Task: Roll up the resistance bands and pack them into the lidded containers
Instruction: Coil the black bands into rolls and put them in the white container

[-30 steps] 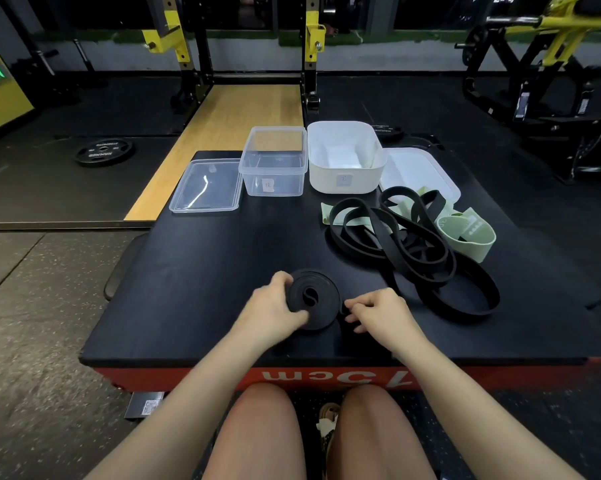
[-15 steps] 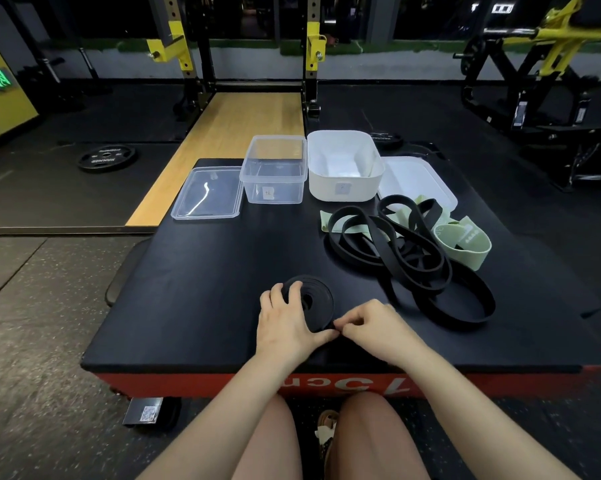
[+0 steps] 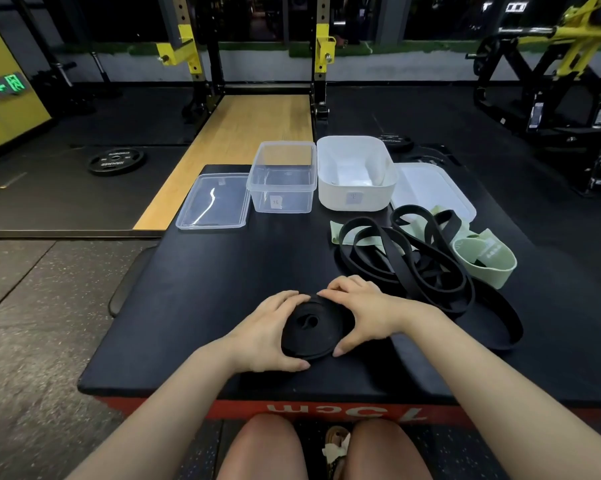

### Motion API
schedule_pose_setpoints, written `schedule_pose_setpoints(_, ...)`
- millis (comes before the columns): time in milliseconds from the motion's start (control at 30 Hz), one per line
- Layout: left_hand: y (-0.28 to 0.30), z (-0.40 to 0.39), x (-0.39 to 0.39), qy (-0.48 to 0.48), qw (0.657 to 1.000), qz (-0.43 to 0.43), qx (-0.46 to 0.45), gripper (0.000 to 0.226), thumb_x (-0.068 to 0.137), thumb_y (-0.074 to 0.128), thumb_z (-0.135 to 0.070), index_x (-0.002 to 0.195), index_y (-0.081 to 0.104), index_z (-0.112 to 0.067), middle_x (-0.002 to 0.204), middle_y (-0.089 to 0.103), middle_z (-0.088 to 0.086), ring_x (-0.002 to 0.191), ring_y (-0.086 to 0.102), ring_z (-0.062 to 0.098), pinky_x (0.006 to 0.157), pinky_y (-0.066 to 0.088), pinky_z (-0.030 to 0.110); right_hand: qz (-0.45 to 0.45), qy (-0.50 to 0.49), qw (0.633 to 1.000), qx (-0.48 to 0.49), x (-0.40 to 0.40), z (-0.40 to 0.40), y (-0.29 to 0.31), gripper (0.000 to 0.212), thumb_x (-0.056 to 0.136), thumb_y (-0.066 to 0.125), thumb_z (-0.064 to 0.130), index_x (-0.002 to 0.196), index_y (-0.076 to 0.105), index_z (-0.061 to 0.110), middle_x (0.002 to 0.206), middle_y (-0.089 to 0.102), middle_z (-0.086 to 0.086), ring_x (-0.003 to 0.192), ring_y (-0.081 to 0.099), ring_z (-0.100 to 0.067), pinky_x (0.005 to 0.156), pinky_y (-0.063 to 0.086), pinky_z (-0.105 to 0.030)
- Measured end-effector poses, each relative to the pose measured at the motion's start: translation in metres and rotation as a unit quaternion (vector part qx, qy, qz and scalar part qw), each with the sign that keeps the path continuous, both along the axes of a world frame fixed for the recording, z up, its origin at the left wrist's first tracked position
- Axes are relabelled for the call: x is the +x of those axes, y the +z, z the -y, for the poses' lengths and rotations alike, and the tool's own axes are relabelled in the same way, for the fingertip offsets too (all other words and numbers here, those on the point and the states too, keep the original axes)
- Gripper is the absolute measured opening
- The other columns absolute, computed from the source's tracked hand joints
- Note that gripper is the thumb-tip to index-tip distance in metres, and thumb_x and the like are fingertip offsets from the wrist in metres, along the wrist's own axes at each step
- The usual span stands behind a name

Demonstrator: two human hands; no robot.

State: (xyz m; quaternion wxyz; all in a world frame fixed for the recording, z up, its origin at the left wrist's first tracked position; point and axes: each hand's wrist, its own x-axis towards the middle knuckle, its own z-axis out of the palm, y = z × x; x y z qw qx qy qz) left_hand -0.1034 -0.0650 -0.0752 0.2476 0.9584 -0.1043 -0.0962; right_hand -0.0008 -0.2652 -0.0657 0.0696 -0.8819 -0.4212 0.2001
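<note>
1. Resistance band, black and wound into a flat coil (image 3: 312, 328), lies near the front edge of the black padded platform (image 3: 202, 289), cupped between both hands.
2. Her left hand (image 3: 269, 332) curls round the coil's left side, fingers over the far rim and thumb along the near edge.
3. Her right hand (image 3: 361, 315) wraps the right side the same way, fingertips meeting the left hand's at the top of the coil and the thumb pressed low against its rim.
4. At the far edge of the platform stands a clear plastic container (image 3: 282, 178), open, with a small label on its front wall; I see nothing inside it.
5. Its clear lid (image 3: 213, 201) lies flat just to the left of it.
6. Right beside the clear one stands a white container (image 3: 356, 174), also open and labelled; the inside looks white and I cannot tell whether anything lies in it.
7. A white lid (image 3: 430, 188) lies flat on its right.
8. In front of the white container is a loose tangle of black bands (image 3: 427, 268), unrolled, partly overlapping the white lid.
9. Pale green bands (image 3: 489, 261) sit among and under that tangle, one standing as a loop at its right side.
</note>
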Motion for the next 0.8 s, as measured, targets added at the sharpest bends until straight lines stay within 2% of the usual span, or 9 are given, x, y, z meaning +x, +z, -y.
schedule_pose_setpoints(67,-0.002,-0.001,-0.004,0.029,0.999,0.018,0.012,0.103,0.065,0.076,-0.053,0.146,0.018,-0.027,0.149,0.018,-0.009,0.139,0.012,0.009,0.115,0.017,0.022,0.004,-0.010,1.000,0.022,-0.002,0.000,-0.003,0.103,0.065,0.073,0.062,0.147,0.023,0.025,0.139,0.024,0.008,0.132,0.015,-0.012,0.114,0.011,-0.031)
schedule_pose_setpoints(233,-0.002,-0.007,-0.008,0.063,0.997,0.027,-0.025,0.098,0.064,0.080,-0.046,0.143,0.025,-0.026,0.141,0.031,-0.015,0.133,0.018,0.004,0.108,0.019,0.014,0.018,-0.020,0.998,0.057,-0.011,0.000,-0.008,0.101,0.066,0.072,0.062,0.145,0.025,0.021,0.138,0.025,0.007,0.133,0.014,-0.012,0.111,0.009,-0.028)
schedule_pose_setpoints(400,0.003,-0.020,-0.005,0.065,0.996,-0.043,-0.053,0.095,0.062,0.084,-0.039,0.139,0.028,-0.035,0.126,0.035,-0.014,0.123,0.032,0.004,0.105,0.030,0.018,0.041,-0.029,0.997,0.057,-0.020,-0.006,-0.008,0.108,0.062,0.069,0.070,0.147,0.022,0.022,0.135,0.024,0.007,0.129,0.017,-0.012,0.110,0.012,-0.027)
schedule_pose_setpoints(533,0.007,-0.027,0.002,0.053,0.995,-0.072,-0.046,0.097,0.061,0.086,-0.033,0.138,0.027,-0.040,0.125,0.037,-0.008,0.117,0.040,0.007,0.103,0.033,0.019,0.047,-0.031,0.997,0.051,-0.026,-0.011,-0.007,0.113,0.060,0.067,0.074,0.148,0.019,0.020,0.134,0.023,0.006,0.128,0.019,-0.013,0.111,0.015,-0.029)
schedule_pose_setpoints(667,0.004,-0.029,0.003,0.035,0.996,-0.061,-0.047,0.103,0.059,0.087,-0.035,0.141,0.025,-0.037,0.130,0.036,-0.015,0.125,0.033,0.003,0.109,0.030,0.021,0.037,-0.048,0.996,0.062,-0.033,-0.012,-0.006,0.114,0.063,0.069,0.069,0.150,0.016,0.018,0.135,0.024,0.005,0.127,0.020,-0.013,0.111,0.016,-0.029)
schedule_pose_setpoints(800,0.003,-0.030,-0.002,0.034,0.998,-0.018,-0.044,0.097,0.061,0.085,-0.041,0.139,0.028,-0.034,0.132,0.035,-0.017,0.124,0.026,-0.002,0.103,0.023,0.011,0.026,-0.061,0.995,0.078,-0.036,-0.013,-0.006,0.110,0.065,0.070,0.065,0.149,0.017,0.018,0.135,0.024,0.006,0.128,0.019,-0.012,0.110,0.014,-0.027)
